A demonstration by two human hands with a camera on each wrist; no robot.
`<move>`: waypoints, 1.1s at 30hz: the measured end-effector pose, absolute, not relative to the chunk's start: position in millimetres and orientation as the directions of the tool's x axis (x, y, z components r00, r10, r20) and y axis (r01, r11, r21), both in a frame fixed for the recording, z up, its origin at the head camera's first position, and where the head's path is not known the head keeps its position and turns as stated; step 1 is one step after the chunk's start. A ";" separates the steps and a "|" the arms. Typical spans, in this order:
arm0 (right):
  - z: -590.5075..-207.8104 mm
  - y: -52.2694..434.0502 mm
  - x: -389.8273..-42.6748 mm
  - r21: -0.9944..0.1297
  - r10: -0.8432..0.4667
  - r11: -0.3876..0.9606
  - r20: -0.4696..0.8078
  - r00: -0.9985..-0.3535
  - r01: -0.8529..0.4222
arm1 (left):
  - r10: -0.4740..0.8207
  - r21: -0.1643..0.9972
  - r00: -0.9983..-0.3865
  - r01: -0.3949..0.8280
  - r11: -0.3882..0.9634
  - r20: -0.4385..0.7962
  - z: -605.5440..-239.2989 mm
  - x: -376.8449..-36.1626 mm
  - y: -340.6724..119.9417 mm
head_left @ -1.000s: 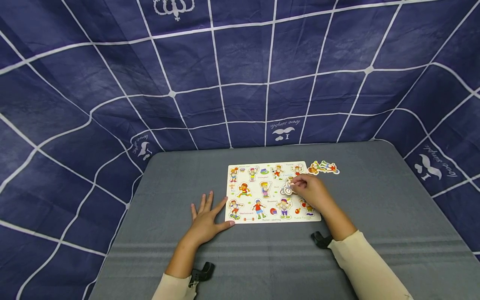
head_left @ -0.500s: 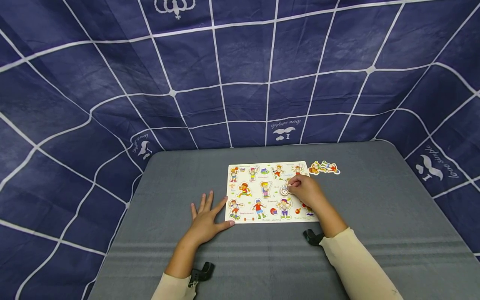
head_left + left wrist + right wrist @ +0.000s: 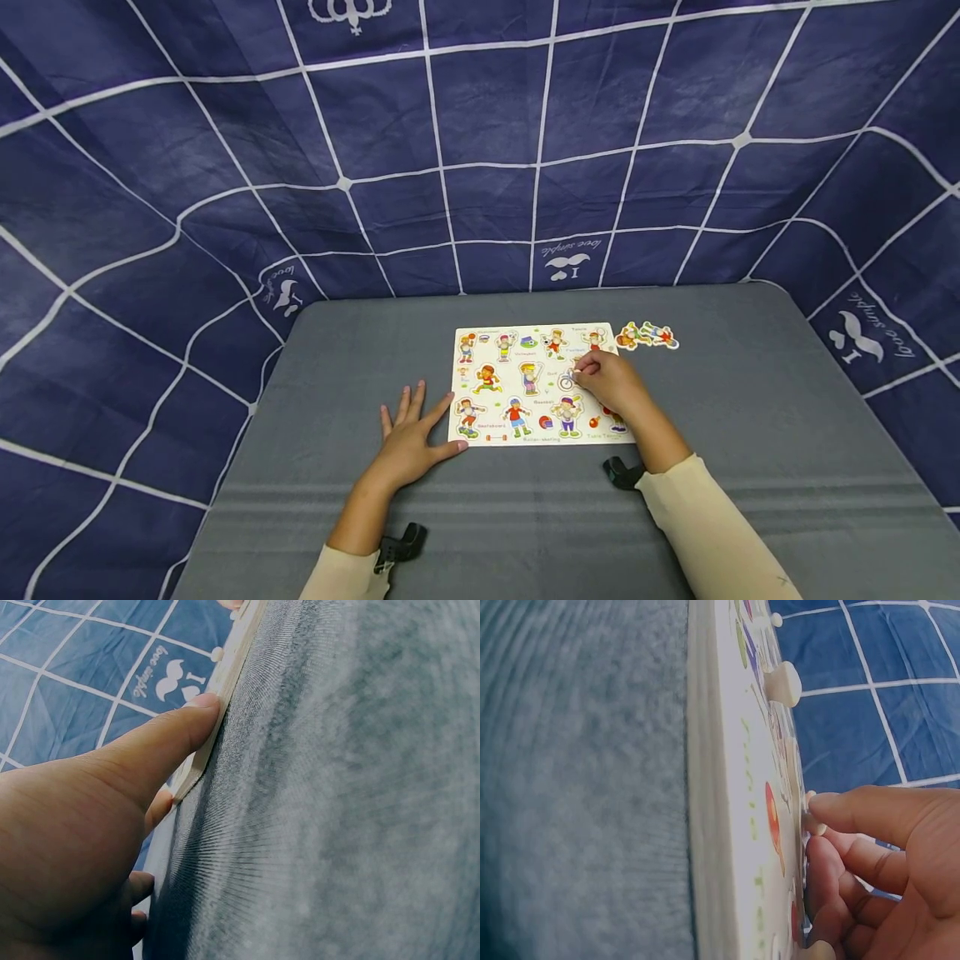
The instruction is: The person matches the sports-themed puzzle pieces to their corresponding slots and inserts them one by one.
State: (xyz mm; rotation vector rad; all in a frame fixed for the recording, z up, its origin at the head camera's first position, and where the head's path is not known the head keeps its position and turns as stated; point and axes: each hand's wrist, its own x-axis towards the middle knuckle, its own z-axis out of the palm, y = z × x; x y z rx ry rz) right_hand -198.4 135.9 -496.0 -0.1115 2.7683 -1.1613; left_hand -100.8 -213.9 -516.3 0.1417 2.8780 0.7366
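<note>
A cream peg puzzle board (image 3: 510, 379) with printed sports figures lies on the table. My left hand (image 3: 408, 450) rests at its left front corner, fingers spread, and in the left wrist view the thumb (image 3: 191, 720) touches the board's edge. Over the board's right part, my right hand (image 3: 615, 387) pinches a puzzle piece with a bicycle wheel (image 3: 566, 381) by its small round knob (image 3: 819, 825). My fingers hide most of that piece, and I cannot tell whether it sits fully in its recess. Other figure pieces, such as the runner (image 3: 487, 379), lie in the board.
Two loose figure pieces, one (image 3: 628, 335) beside the other (image 3: 662, 335), lie off the board's back right corner. A grey cloth covers the table (image 3: 525, 517). Blue curtains (image 3: 487, 200) with white lines hang behind and at both sides.
My right hand has moved a little left with the bicycle piece, then stayed almost still over the board. The left hand keeps its place at the corner.
</note>
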 end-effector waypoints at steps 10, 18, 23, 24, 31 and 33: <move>-495.7 135.3 -197.8 -0.701 -0.122 0.713 -0.116 -0.986 -0.006 | 0.132 0.473 -0.980 0.046 0.880 -0.149 -512.7 -100.6 -214.1; -495.1 134.5 -197.9 -0.701 -0.128 0.713 -0.110 -0.986 -0.014 | 0.127 0.467 -0.981 0.045 0.883 -0.147 -511.9 -100.4 -213.9; -496.5 134.7 -199.1 -0.700 -0.125 0.714 -0.111 -0.986 -0.012 | 0.131 0.468 -0.981 0.049 0.882 -0.145 -512.1 -100.6 -213.8; -496.8 134.9 -199.3 -0.700 -0.126 0.714 -0.112 -0.986 -0.012 | 0.132 0.466 -0.980 0.049 0.883 -0.147 -512.3 -100.6 -213.8; -497.2 136.3 -200.2 -0.707 -0.140 0.707 -0.106 -0.984 -0.025 | 0.131 0.467 -0.981 0.051 0.883 -0.141 -512.4 -100.0 -213.5; -497.1 137.1 -200.3 -0.709 -0.142 0.705 -0.103 -0.984 -0.027 | 0.130 0.468 -0.982 0.051 0.882 -0.140 -512.8 -100.0 -213.4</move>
